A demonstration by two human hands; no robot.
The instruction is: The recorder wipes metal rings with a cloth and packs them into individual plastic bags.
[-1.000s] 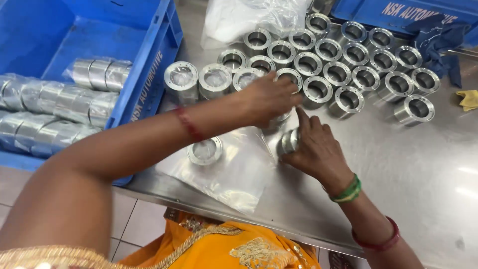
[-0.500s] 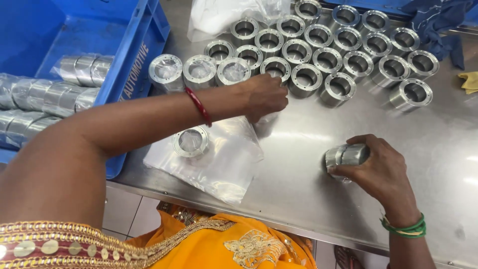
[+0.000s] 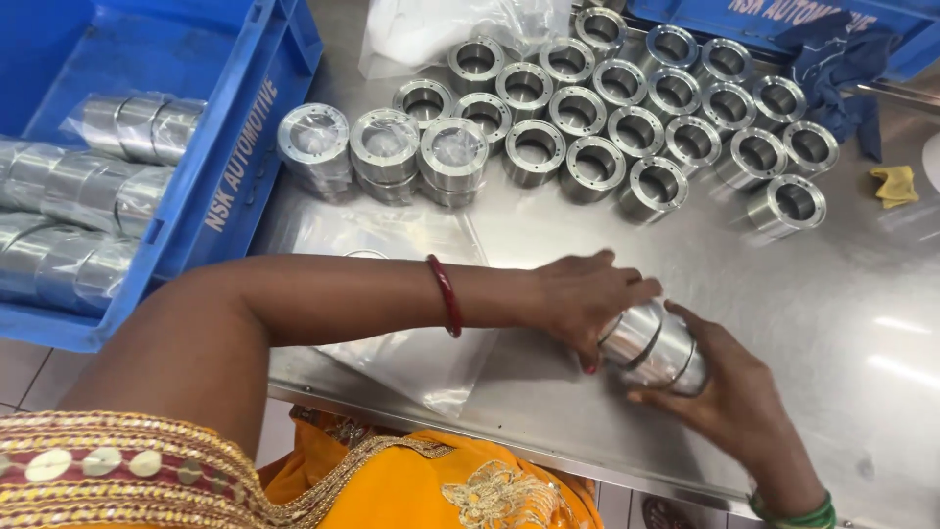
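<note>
**Both hands closed on 1 stack of steel rings, lower right of centre**

Gripped between 2 hands: a short stack of polished metal rings, lying on its side just above the steel table. Left hand curls over the stack's left end, fingers closed on it; right hand cups it from below and the right, also closed on it.

Change noted: half a second earlier the right hand alone held the stack at the right of the frame, while the left hand rested up by the ring rows. Left hand has since crossed over to join it. Judged meaning: the stack is now being squared up or steadied with 2 hands, not carried.

Surroundings:
- Clear plastic bags, flat on the table, left of centre, partly under the left forearm.
- 3 bagged or wrapped ring stacks, upright, upper centre-left.
- Rows of loose open rings, upper centre to upper right, well apart from the hands.
- Blue crate, upper left, holding wrapped ring rolls.
- Blue cloth, upper right.
</note>
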